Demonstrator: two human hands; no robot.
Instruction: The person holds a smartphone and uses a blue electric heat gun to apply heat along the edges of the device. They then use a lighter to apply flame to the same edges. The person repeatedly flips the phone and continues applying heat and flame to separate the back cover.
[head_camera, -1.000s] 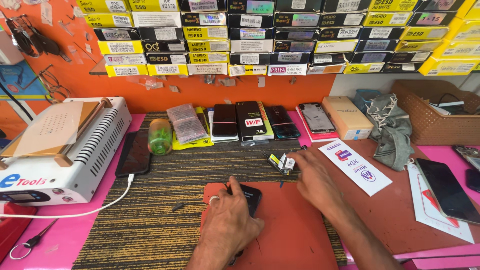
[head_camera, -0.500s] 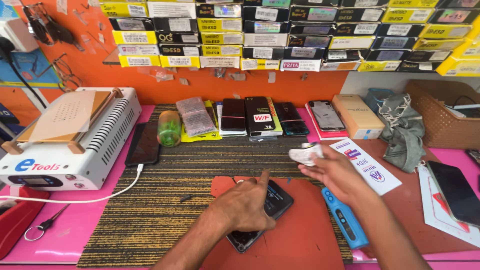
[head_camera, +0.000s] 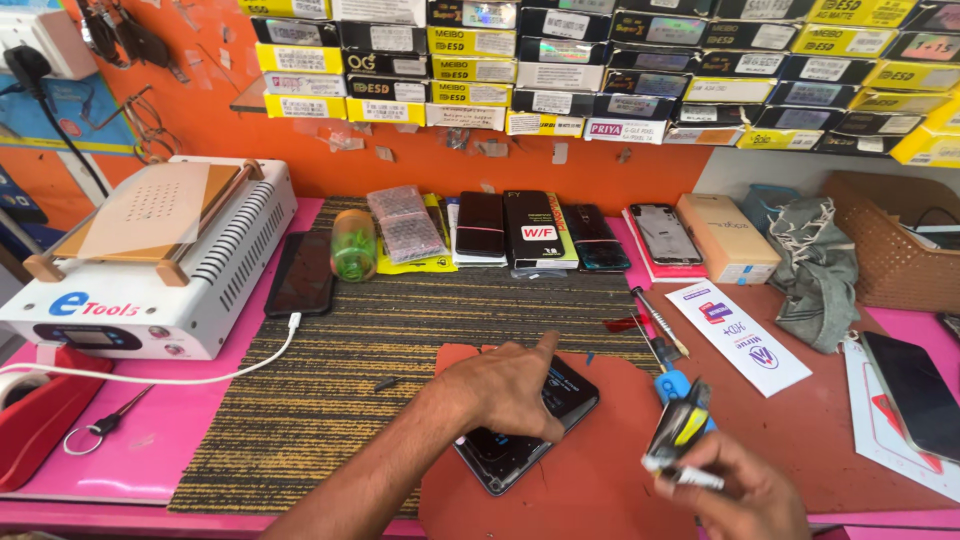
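Left hand: my left hand (head_camera: 510, 385) lies palm down on the dark phone (head_camera: 528, 425), just below the middle of the frame — fingers spread over its upper half, index finger pointing up and right, pressing rather than gripping.
Phone: it lies flat and slanted on the red mat (head_camera: 590, 470), its lower-left corner sticking out from under my palm.
Right hand: my right hand (head_camera: 745, 490), at the lower right edge of the frame, is closed in a pinch around a small black and yellow tube (head_camera: 678, 432), which stands tilted above my fingers.
Beside the tube: a blue-handled tool (head_camera: 670, 383) lies on the mat just above my right hand; a slim screwdriver (head_camera: 658, 320) lies higher up, near a white leaflet (head_camera: 738, 337).
Mat surroundings: the red mat sits on a striped woven mat (head_camera: 380, 350) that covers the middle of the pink bench (head_camera: 170, 450).
Left of frame: a white heating machine (head_camera: 150, 270) with a cable running toward the woven mat; a black phone (head_camera: 303, 273) and a green bottle (head_camera: 353, 245) lie just to its right.
Upper middle: a row of phones and screen packs (head_camera: 530, 230) along the orange wall.
Right of frame: a grey rag (head_camera: 815, 270) beside a brown basket (head_camera: 895, 255).
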